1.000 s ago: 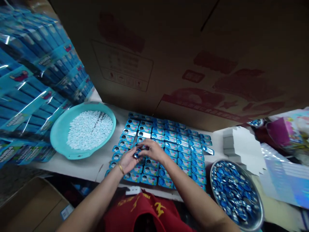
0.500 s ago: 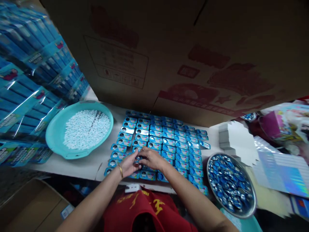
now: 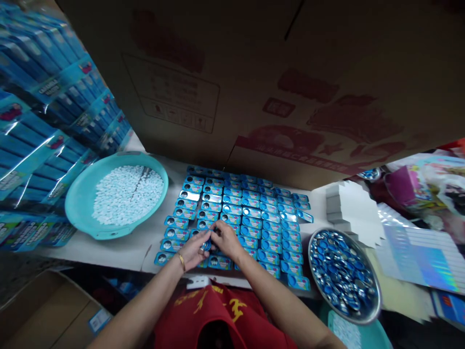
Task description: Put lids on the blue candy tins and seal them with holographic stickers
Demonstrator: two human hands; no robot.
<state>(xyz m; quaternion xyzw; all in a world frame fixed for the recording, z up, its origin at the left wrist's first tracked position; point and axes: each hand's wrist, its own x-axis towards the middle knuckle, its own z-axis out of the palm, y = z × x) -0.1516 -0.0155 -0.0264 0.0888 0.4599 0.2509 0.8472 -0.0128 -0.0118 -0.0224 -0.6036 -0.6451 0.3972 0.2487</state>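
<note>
Rows of small blue tins [image 3: 254, 213] lie side by side on a white table [image 3: 119, 247]. Both my hands meet over the near rows. My left hand [image 3: 192, 249], with a gold bracelet at the wrist, and my right hand [image 3: 225, 238] are closed together on one small blue tin [image 3: 208, 242], fingers pinched round it. The tin is mostly hidden by my fingers.
A teal basin [image 3: 78, 211] of small white tablets sits at the left. A metal bowl [image 3: 374, 303] of blue round lids sits at the right. Big cardboard cartons [image 3: 254, 87] stand behind. Wrapped blue packs [image 3: 43, 121] pile up at the left, a white stack [image 3: 348, 206] and shiny sheets [image 3: 425, 254] at the right.
Both hands have stayed together on the tin and drifted slightly toward me over the near rows. The view has shifted a little; nothing else moved.
</note>
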